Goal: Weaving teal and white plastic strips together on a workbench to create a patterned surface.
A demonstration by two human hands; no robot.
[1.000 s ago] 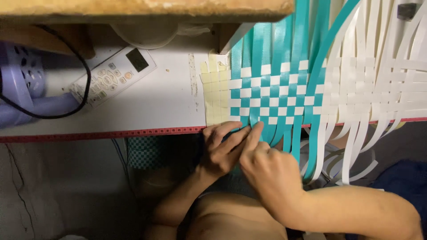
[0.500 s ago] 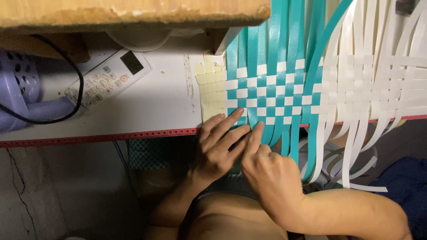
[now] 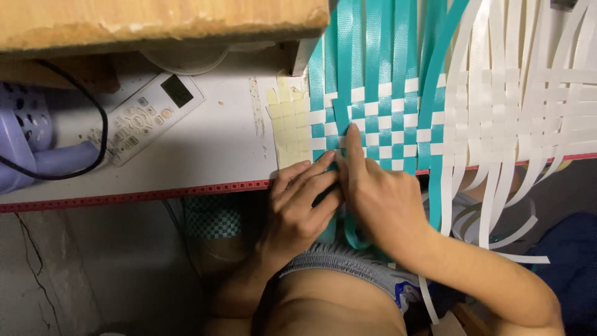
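Observation:
A woven mat of teal and white plastic strips [image 3: 379, 118] lies on a white table [image 3: 211, 149], with a pale yellow section at its left edge [image 3: 289, 127]. My left hand [image 3: 301, 205] rests at the table's front edge, fingers spread flat against the lower left corner of the weave. My right hand [image 3: 379, 199] lies beside it, its index finger stretched forward and pressing on a teal strip in the weave. Loose teal strip ends hang down below both hands. An all-white woven part [image 3: 516, 118] continues to the right.
A white remote control [image 3: 146, 118] lies on the table at the left, near a lilac plastic basket [image 3: 25, 149] and a black cable [image 3: 93, 143]. A wooden shelf [image 3: 161, 25] overhangs the back. A red measuring strip [image 3: 124, 198] runs along the table's edge.
My right index finger has pushed forward, further into the weave. My left hand has spread its fingers flatter along the weave's lower left edge.

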